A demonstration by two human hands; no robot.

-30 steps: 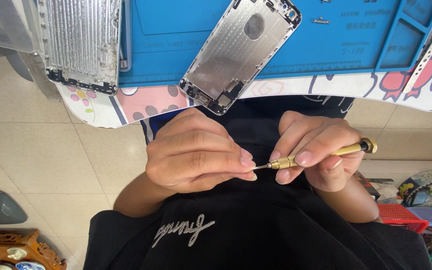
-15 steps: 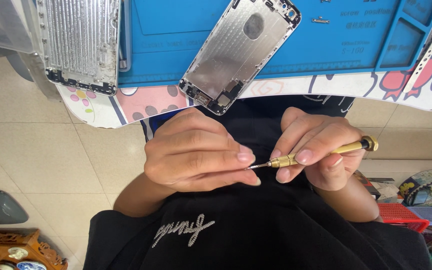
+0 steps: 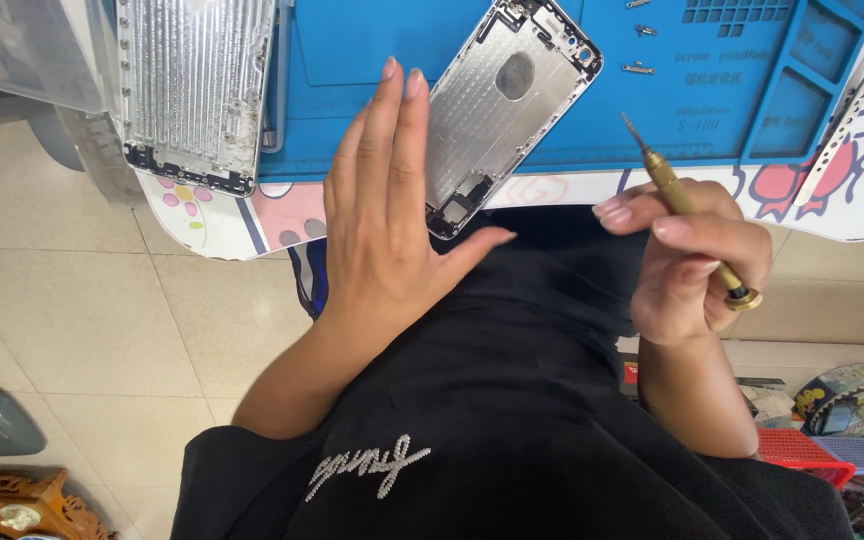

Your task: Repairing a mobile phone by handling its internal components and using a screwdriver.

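My screwdriver (image 3: pixel 687 215) is brushed brass; the phone housing (image 3: pixel 497 105) matt silver metal; the mat (image 3: pixel 592 90) smooth blue rubber.

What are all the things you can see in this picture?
Phone back shell: one, silver, tilted on the blue mat, partly over the table edge.
Second metal shell: one, silver, ribbed, at the mat's left end.
Work mat: one, blue, with small compartments at the right, on the table.
Small metal parts: a few, silver, on the mat at top right.
Table cover: one, white with cartoon prints, under the mat.
Screwdriver: one, brass-coloured, tip pointing up.
Basket: one, red, on the floor at right.
Floor tiles: beige.
Black top: one, on the person.
Left hand: open, fingers over the mat beside the phone shell.
Right hand: holding the screwdriver.
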